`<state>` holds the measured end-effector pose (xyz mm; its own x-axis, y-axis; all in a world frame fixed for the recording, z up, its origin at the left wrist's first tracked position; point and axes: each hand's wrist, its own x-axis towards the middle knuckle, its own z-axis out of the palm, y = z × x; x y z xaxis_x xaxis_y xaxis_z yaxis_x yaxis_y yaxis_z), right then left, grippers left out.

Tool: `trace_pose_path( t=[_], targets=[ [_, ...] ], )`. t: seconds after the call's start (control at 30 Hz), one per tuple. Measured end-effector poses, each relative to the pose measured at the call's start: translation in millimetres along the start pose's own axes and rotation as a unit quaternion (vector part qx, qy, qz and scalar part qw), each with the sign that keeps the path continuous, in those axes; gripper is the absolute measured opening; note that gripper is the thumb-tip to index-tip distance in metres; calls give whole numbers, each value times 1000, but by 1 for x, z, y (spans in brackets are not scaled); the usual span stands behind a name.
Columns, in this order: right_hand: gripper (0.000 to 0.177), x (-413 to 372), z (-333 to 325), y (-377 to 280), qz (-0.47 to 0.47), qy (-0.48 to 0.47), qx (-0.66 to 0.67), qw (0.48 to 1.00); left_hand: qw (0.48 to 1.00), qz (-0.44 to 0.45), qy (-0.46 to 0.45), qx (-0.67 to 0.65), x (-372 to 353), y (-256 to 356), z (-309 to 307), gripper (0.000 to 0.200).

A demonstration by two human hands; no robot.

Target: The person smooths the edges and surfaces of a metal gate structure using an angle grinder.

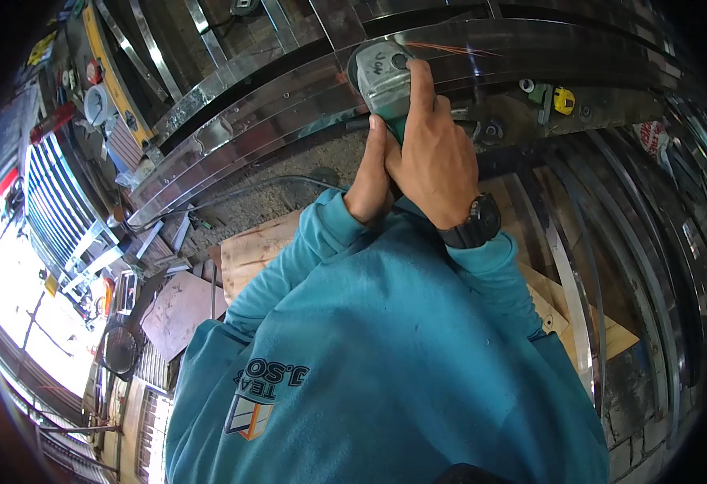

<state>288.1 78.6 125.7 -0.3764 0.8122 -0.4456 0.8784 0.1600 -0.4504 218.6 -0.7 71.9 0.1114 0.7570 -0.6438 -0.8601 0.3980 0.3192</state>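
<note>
An angle grinder [383, 85] with a grey metal head and green body lies against a shiny metal frame [269, 119], and orange sparks fly off to the right. My right hand [438, 165], a black watch at its wrist, is wrapped over the grinder with the index finger along its head. From the left, my left hand [372, 173] closes around the green body, thumb pointing up. The grinder's disc is mostly hidden under its head.
A yellow spirit level [117, 77] lies to the upper left. The yellow tape measure [564, 101] sits at the right beyond my hands. Wooden boards [258, 246] lie near my body, with long metal strips [567, 278] at the right. A cable [236, 188] crosses the floor.
</note>
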Motion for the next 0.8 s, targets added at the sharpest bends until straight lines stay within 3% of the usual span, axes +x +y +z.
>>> trace_pose_path(
  t=[0.2, 0.43, 0.5, 0.6, 0.8],
  targets=[
    [84, 4, 5, 2, -4, 14, 1, 1000, 1000, 3, 11, 4, 2, 9, 5, 67],
    [84, -32, 12, 11, 5, 17, 29, 999, 1000, 9, 4, 16, -23, -24, -11, 71],
    [85, -42, 8, 8, 38, -34, 32, 998, 999, -46, -21, 1, -37, -25, -15, 72],
    [86, -56, 10, 7, 42, -43, 46, 997, 999, -43, -8, 4, -51, -25, -7, 73],
    [87, -57, 19, 0, 24, 10, 59, 998, 997, -41, -5, 59, -50, -20, -32, 74]
  ],
)
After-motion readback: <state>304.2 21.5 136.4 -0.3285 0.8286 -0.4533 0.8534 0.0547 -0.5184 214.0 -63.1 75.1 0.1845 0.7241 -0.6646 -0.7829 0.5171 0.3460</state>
